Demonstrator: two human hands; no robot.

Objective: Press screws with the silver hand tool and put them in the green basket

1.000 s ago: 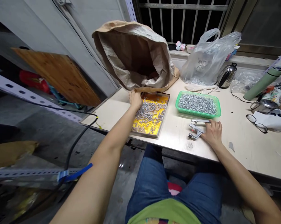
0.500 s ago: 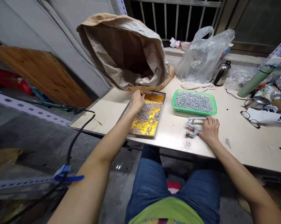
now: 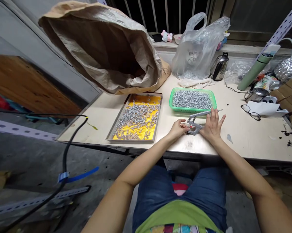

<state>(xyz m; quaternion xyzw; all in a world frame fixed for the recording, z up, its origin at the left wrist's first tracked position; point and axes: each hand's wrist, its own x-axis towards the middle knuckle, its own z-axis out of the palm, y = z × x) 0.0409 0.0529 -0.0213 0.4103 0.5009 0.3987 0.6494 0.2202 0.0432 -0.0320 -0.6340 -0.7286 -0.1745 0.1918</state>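
Observation:
My left hand (image 3: 178, 129) is at the jaw end of a small grey metal lever tool (image 3: 195, 128), its fingers pinched together; what they hold is too small to make out. A red spot shows on the tool beside the fingertips. My right hand (image 3: 212, 126) holds the tool from the other side, thumb low by its body and fingertips on the raised lever, the outer fingers spread. Left of the hands lies a shallow tray (image 3: 154, 129) with a yellow lining, strewn with metal screws (image 3: 137, 115). Behind the tool stands a green plastic basket (image 3: 171, 105) heaped with similar silver screws.
A large open paper sack (image 3: 146, 42) leans over the tray's far edge. Further back are a plastic bag (image 3: 191, 58), a metal kettle (image 3: 220, 67) and a green bottle (image 3: 255, 72). Eyeglasses (image 3: 254, 113) lie at right. A black cable (image 3: 69, 142) crosses the left side.
My left hand has left the screw tray and moved right to the tool's jaws. The tool's lever is tilted up more, and my right fingers are more spread. The view has shifted.

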